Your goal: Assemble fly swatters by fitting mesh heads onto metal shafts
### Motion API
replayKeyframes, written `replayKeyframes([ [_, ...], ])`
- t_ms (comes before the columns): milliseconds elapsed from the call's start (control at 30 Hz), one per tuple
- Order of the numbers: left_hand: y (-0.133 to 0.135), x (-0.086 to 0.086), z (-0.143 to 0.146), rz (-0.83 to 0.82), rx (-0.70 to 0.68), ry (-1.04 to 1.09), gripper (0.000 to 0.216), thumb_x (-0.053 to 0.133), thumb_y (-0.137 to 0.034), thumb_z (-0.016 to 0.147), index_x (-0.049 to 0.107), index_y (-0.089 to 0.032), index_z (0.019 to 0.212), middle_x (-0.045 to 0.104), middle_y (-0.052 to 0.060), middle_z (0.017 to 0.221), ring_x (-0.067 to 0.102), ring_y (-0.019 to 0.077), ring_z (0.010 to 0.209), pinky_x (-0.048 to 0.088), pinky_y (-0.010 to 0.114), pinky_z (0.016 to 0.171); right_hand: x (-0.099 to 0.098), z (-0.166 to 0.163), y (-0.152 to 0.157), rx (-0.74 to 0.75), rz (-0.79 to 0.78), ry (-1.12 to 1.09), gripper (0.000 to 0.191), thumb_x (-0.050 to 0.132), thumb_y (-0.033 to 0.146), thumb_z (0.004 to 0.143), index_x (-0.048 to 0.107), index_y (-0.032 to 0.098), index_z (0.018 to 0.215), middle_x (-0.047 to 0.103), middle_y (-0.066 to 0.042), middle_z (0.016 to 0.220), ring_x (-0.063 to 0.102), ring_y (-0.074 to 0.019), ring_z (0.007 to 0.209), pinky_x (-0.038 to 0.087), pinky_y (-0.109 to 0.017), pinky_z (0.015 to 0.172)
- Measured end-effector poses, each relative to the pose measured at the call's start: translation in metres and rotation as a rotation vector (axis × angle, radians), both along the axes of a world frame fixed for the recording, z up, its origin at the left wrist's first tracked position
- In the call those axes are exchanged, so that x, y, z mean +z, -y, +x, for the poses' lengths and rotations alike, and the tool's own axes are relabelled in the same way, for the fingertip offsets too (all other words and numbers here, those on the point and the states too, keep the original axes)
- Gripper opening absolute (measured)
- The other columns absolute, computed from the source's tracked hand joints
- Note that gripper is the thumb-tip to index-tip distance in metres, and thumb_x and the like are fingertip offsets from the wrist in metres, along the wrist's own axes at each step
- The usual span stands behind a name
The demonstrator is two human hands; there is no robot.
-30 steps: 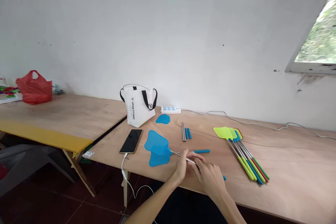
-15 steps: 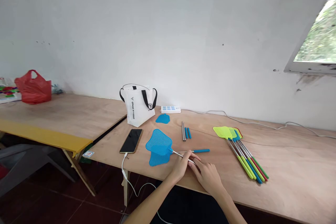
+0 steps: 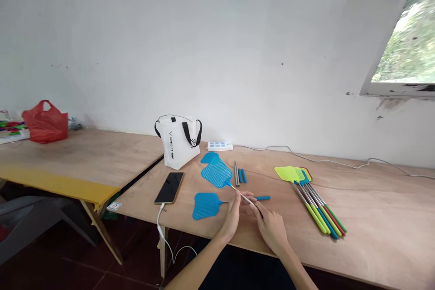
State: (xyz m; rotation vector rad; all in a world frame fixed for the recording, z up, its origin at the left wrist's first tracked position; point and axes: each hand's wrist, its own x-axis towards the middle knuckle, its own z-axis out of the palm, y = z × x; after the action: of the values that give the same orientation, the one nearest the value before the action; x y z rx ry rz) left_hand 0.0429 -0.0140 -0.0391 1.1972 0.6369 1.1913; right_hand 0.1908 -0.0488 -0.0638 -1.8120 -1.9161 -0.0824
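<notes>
Where the two hands meet at lower centre of the frame, both pinch the thin metal rod of a blue fly swatter (image 3: 216, 173). The left hand (image 3: 233, 215) has its fingers closed on the rod nearer the mesh head. The right hand (image 3: 271, 226) has its fingertips closed on the rod's near end. The swatter's head sits up and left of the hands, with the rod slanting down-right into the grip. Whether the head touches the table (image 3: 374, 217) cannot be told.

A loose blue mesh head (image 3: 205, 205) lies flat just left of the left hand. A blue handle sleeve (image 3: 262, 198) lies just above the right fingers. A phone (image 3: 169, 188) lies further left, and a white bag (image 3: 179, 142) stands behind it. A bundle of coloured swatters (image 3: 317, 208) lies well apart, right of centre.
</notes>
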Motion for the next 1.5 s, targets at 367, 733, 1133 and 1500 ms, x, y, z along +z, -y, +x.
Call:
replayKeyframes([
  [367, -0.016, 0.014, -0.013, 0.073, 0.264, -0.001, 0.057, 0.047, -0.073, 0.094, 0.062, -0.019, 0.079, 0.077, 0.011, 0.092, 0.071, 0.0285, 0.099, 0.051, 0.043, 0.094, 0.007, 0.011, -0.003, 0.060, 0.067, 0.154, 0.058, 0.015, 0.049, 0.108, 0.067, 0.026, 0.094, 0.074, -0.004, 0.070, 0.070, -0.0215, 0.061, 0.026, -0.027, 0.052],
  [733, -0.040, 0.051, -0.067, 0.195, 0.484, 0.087, 0.049, 0.054, -0.065, 0.094, 0.057, -0.020, 0.074, 0.075, 0.009, 0.085, 0.071, 0.0243, 0.090, 0.054, 0.035, 0.080, 0.015, 0.107, -0.007, 0.151, 0.014, -0.118, 0.054, 0.028, 0.056, 0.104, 0.068, 0.025, 0.084, 0.074, -0.007, 0.086, 0.069, -0.0252, 0.085, 0.049, -0.036, 0.080],
  [1133, -0.025, 0.045, -0.044, 0.199, 0.318, 0.003, 0.058, 0.049, -0.067, 0.095, 0.072, -0.015, 0.098, 0.077, 0.016, 0.103, 0.072, 0.0303, 0.102, 0.060, 0.034, 0.070, 0.010, 0.090, -0.004, 0.198, -0.067, -0.262, 0.056, 0.032, 0.064, 0.100, 0.066, 0.025, 0.079, 0.070, -0.003, 0.070, 0.067, -0.0222, 0.067, 0.047, -0.031, 0.064],
  [1500, 0.007, 0.007, 0.002, 0.181, 0.012, -0.201, 0.061, 0.040, -0.067, 0.099, 0.074, -0.017, 0.111, 0.074, 0.013, 0.113, 0.065, 0.0309, 0.114, 0.058, 0.040, 0.087, 0.017, 0.029, -0.003, 0.312, -0.088, -0.335, 0.056, 0.027, 0.059, 0.104, 0.071, 0.024, 0.098, 0.075, -0.005, 0.079, 0.072, -0.0223, 0.071, 0.046, -0.027, 0.066],
])
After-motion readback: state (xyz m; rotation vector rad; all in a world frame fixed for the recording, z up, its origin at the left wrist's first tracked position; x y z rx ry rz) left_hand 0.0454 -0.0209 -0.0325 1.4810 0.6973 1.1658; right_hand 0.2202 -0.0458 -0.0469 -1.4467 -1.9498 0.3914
